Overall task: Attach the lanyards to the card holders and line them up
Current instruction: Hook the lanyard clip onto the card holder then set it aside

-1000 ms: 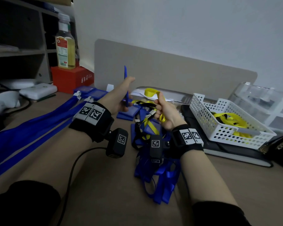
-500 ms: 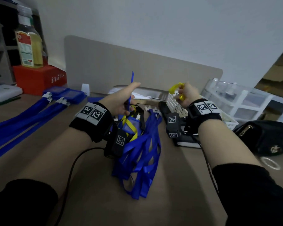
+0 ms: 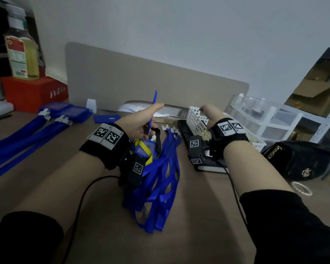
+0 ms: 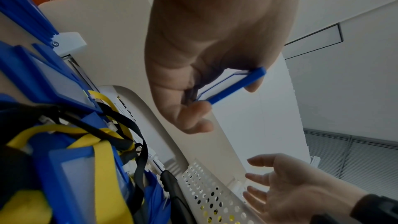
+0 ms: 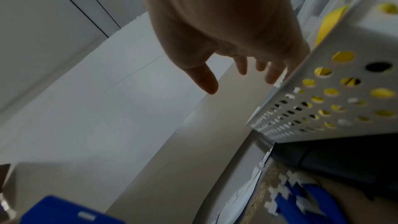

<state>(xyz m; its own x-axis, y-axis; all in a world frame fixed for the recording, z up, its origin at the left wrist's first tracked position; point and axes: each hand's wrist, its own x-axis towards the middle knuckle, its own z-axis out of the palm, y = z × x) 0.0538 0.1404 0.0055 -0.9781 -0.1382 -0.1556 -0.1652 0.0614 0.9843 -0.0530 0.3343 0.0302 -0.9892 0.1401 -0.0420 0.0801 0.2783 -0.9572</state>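
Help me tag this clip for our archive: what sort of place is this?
Probably an office desk or stockroom corner: a grey desk divider backs the table, clear plastic drawers sit to the right, and cardboard boxes fill metal shelving beyond.

We see the lanyard pile (image 3: 156, 180) mid-desk, the basket (image 3: 195, 121) to its right, a bag (image 3: 301, 161) farther right.

Little is readable from where I sit: white characters mark the red box (image 3: 34, 93) at the desk's far left corner, too blurred to make out; the bottle (image 3: 21, 56) label on it is illegible.
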